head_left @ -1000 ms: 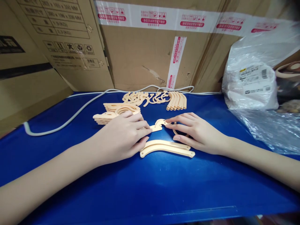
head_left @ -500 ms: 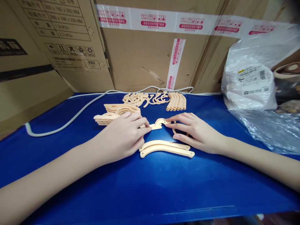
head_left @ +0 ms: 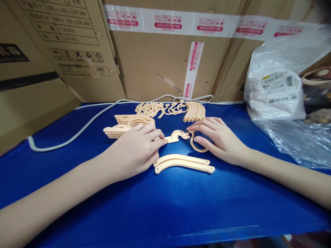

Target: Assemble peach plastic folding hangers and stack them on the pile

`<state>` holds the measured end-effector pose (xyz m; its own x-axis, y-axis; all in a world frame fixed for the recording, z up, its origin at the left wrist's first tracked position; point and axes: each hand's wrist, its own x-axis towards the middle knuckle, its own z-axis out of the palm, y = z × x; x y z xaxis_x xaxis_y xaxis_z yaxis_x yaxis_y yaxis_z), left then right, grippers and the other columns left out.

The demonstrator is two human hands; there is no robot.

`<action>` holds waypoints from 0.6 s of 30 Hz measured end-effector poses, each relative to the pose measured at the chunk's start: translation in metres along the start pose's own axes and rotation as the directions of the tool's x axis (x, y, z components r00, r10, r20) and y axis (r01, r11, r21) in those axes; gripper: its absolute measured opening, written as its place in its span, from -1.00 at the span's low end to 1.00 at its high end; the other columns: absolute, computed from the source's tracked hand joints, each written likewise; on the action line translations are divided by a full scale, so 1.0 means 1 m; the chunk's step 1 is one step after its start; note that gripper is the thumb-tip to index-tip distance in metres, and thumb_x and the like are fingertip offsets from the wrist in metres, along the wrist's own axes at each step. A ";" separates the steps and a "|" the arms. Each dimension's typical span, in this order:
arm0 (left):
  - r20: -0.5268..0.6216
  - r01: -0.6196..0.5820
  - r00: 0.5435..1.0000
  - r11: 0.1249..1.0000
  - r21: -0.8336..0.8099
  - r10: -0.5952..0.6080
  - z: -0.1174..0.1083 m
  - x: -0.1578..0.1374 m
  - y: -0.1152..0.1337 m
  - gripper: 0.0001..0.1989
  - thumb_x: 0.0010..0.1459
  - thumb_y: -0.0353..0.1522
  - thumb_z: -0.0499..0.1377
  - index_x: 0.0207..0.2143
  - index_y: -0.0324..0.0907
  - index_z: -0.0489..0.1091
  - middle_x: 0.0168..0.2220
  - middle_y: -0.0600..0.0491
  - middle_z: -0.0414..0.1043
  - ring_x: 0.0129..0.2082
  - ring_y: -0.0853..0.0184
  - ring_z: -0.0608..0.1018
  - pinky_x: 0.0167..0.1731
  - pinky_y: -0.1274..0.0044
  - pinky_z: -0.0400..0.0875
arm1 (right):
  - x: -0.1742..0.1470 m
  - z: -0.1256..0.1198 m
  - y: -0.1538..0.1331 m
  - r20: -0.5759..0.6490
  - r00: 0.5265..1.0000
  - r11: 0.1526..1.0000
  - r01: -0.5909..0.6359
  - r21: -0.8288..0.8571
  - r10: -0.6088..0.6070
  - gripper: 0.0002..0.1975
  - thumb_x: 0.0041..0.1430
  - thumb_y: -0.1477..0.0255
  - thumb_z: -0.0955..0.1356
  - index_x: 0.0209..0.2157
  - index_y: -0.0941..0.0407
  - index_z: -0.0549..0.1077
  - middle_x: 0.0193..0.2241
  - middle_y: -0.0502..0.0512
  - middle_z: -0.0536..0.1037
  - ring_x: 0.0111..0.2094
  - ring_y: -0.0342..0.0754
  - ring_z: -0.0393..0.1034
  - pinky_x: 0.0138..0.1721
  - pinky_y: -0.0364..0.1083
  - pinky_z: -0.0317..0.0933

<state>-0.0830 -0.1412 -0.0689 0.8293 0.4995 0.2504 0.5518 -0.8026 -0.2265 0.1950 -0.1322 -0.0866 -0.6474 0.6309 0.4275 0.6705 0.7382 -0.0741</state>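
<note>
My left hand (head_left: 143,146) is closed, with thumb and fingers pinching the left end of a cream plastic hanger centre piece (head_left: 179,133). The curved, holed end of that piece sticks out to the right, low over the blue table. My right hand (head_left: 216,137) has its fingers partly spread. Its index fingertip touches the upper end of a cream hanger hook (head_left: 198,148), while the thumb is held apart above the hook's curve. Part of the hook is hidden under the hand. Two curved hanger arms (head_left: 184,163) lie side by side in front of my hands.
Stacked cream pieces (head_left: 116,130) lie behind my left hand. Farther back are a heap of hooks (head_left: 150,109) and a row of curved arms (head_left: 195,111). A white cable (head_left: 88,127) crosses the blue table (head_left: 165,210). Cardboard (head_left: 160,65) stands behind; a plastic bag (head_left: 276,89) sits right.
My right fingers have moved off the holed end of the centre piece, slightly right, onto the hook's upper end. The left hand and the centre piece stay in place.
</note>
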 end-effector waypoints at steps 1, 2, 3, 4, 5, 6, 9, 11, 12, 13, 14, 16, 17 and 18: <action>0.004 0.005 1.000 1.000 -0.005 -0.005 0.000 0.001 0.000 -0.63 0.28 -0.42 -0.08 -0.04 -0.22 0.47 -0.11 -0.09 0.49 -0.14 0.11 0.45 -0.17 0.29 0.31 | 0.000 0.000 0.002 -0.018 1.000 1.000 -0.013 -0.001 0.013 -0.71 0.40 0.31 0.16 -0.03 0.07 0.42 -0.03 0.16 0.54 0.00 0.08 0.35 0.06 0.11 0.07; 0.009 0.011 1.000 1.000 -0.010 -0.011 -0.001 0.001 0.001 -0.63 0.29 -0.42 -0.08 -0.03 -0.22 0.47 -0.11 -0.08 0.49 -0.13 0.11 0.45 -0.16 0.30 0.31 | 0.000 0.000 0.004 -0.033 0.999 1.000 -0.026 -0.003 0.026 -0.71 0.40 0.33 0.15 -0.05 0.07 0.43 -0.06 0.15 0.55 -0.02 0.07 0.37 0.04 0.10 0.08; 0.010 0.015 1.000 1.000 -0.014 -0.015 -0.001 0.002 0.001 -0.63 0.29 -0.42 -0.09 -0.03 -0.22 0.46 -0.11 -0.08 0.49 -0.13 0.12 0.45 -0.15 0.31 0.31 | 0.000 -0.001 0.006 -0.046 0.998 0.999 -0.036 -0.008 0.035 -0.71 0.41 0.35 0.15 -0.06 0.08 0.44 -0.09 0.15 0.56 -0.05 0.06 0.38 0.02 0.10 0.10; 0.004 0.017 1.000 1.000 -0.017 -0.017 -0.002 0.003 0.001 -0.63 0.29 -0.41 -0.10 -0.03 -0.21 0.46 -0.11 -0.08 0.49 -0.12 0.12 0.45 -0.15 0.31 0.31 | 0.000 -0.001 0.008 -0.053 0.998 0.999 -0.038 -0.018 0.037 -0.71 0.40 0.38 0.14 -0.07 0.08 0.45 -0.11 0.15 0.57 -0.08 0.06 0.38 0.00 0.09 0.11; -0.008 0.019 1.000 1.000 -0.021 -0.020 -0.003 0.003 0.002 -0.63 0.29 -0.41 -0.10 -0.03 -0.21 0.45 -0.12 -0.07 0.49 -0.13 0.13 0.45 -0.15 0.32 0.30 | 0.000 -0.001 0.010 -0.054 0.998 0.999 -0.032 -0.034 0.030 -0.71 0.39 0.42 0.14 -0.08 0.08 0.46 -0.13 0.15 0.57 -0.10 0.06 0.38 -0.02 0.09 0.12; -0.020 0.027 0.999 0.999 -0.030 -0.028 -0.004 0.003 0.002 -0.64 0.29 -0.41 -0.10 -0.04 -0.21 0.43 -0.13 -0.07 0.49 -0.13 0.14 0.45 -0.16 0.32 0.30 | 0.000 -0.001 0.012 -0.048 0.999 0.998 -0.019 -0.057 0.016 -0.71 0.38 0.44 0.15 -0.09 0.07 0.47 -0.13 0.15 0.57 -0.11 0.06 0.37 -0.03 0.09 0.13; -0.046 0.089 0.994 0.989 -0.120 -0.095 -0.009 0.002 0.004 -0.72 0.31 -0.35 -0.08 -0.11 -0.20 0.39 -0.20 -0.05 0.48 -0.19 0.18 0.47 -0.21 0.37 0.29 | 0.000 0.000 0.018 -0.016 0.999 0.989 0.041 -0.145 -0.044 -0.71 0.35 0.49 0.18 -0.09 0.05 0.50 -0.10 0.14 0.55 -0.10 0.08 0.34 0.00 0.11 0.12; -0.004 0.147 0.988 0.963 -0.227 -0.152 -0.012 0.001 0.006 -0.79 0.30 -0.28 -0.01 -0.19 -0.18 0.36 -0.29 0.02 0.45 -0.29 0.26 0.47 -0.31 0.44 0.28 | -0.001 0.000 0.021 -0.007 0.997 0.977 0.073 -0.200 -0.076 -0.71 0.34 0.49 0.20 -0.09 0.03 0.52 -0.09 0.13 0.54 -0.07 0.10 0.31 0.02 0.13 0.11; 0.028 0.168 0.986 0.946 -0.276 -0.167 -0.014 0.001 0.007 -0.80 0.29 -0.24 0.03 -0.23 -0.16 0.34 -0.33 0.06 0.43 -0.34 0.29 0.46 -0.37 0.47 0.25 | -0.001 0.000 0.022 -0.007 0.996 0.971 0.086 -0.222 -0.090 -0.72 0.34 0.48 0.21 -0.09 0.03 0.53 -0.10 0.13 0.54 -0.06 0.11 0.31 0.03 0.14 0.11; 0.058 0.181 0.984 0.932 -0.315 -0.171 -0.016 0.001 0.008 -0.80 0.27 -0.21 0.06 -0.27 -0.15 0.33 -0.37 0.09 0.41 -0.39 0.32 0.44 -0.42 0.49 0.22 | -0.001 -0.001 0.023 -0.007 0.995 0.966 0.095 -0.241 -0.100 -0.72 0.34 0.47 0.22 -0.09 0.03 0.53 -0.10 0.13 0.54 -0.05 0.11 0.31 0.05 0.14 0.11; 0.085 0.183 0.983 0.921 -0.343 -0.164 -0.017 0.001 0.010 -0.80 0.25 -0.19 0.09 -0.31 -0.14 0.31 -0.41 0.12 0.38 -0.43 0.34 0.42 -0.45 0.51 0.19 | 0.000 -0.001 0.023 -0.007 0.994 0.960 0.104 -0.259 -0.110 -0.73 0.34 0.46 0.22 -0.10 0.03 0.54 -0.11 0.13 0.54 -0.05 0.11 0.32 0.06 0.15 0.11; 0.109 0.164 0.985 0.915 -0.369 -0.132 -0.019 0.000 0.013 -0.78 0.22 -0.19 0.13 -0.37 -0.14 0.28 -0.44 0.14 0.36 -0.46 0.36 0.39 -0.49 0.51 0.14 | 0.000 -0.002 0.023 -0.009 0.991 0.947 0.124 -0.298 -0.133 -0.74 0.34 0.44 0.23 -0.12 0.04 0.55 -0.12 0.13 0.55 -0.06 0.10 0.33 0.09 0.16 0.10; 0.113 0.148 0.987 0.916 -0.372 -0.114 -0.019 0.000 0.014 -0.78 0.20 -0.20 0.15 -0.39 -0.14 0.26 -0.44 0.14 0.35 -0.46 0.37 0.37 -0.49 0.51 0.13 | 0.001 -0.003 0.023 -0.009 0.989 0.939 0.135 -0.317 -0.146 -0.74 0.34 0.43 0.23 -0.13 0.05 0.55 -0.12 0.14 0.55 -0.06 0.10 0.33 0.10 0.16 0.10; 0.115 0.132 0.989 0.919 -0.372 -0.095 -0.020 0.000 0.015 -0.79 0.19 -0.21 0.15 -0.40 -0.14 0.26 -0.44 0.14 0.35 -0.47 0.37 0.36 -0.50 0.51 0.11 | 0.001 -0.003 0.023 -0.011 0.987 0.930 0.149 -0.336 -0.161 -0.75 0.34 0.43 0.24 -0.13 0.05 0.55 -0.12 0.14 0.55 -0.06 0.09 0.34 0.10 0.16 0.10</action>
<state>-0.0762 -0.1599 -0.0538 0.7777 0.6078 0.1605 0.5837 -0.7930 0.1746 0.2108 -0.1158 -0.0849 -0.7433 0.5009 0.4434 0.6491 0.7004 0.2969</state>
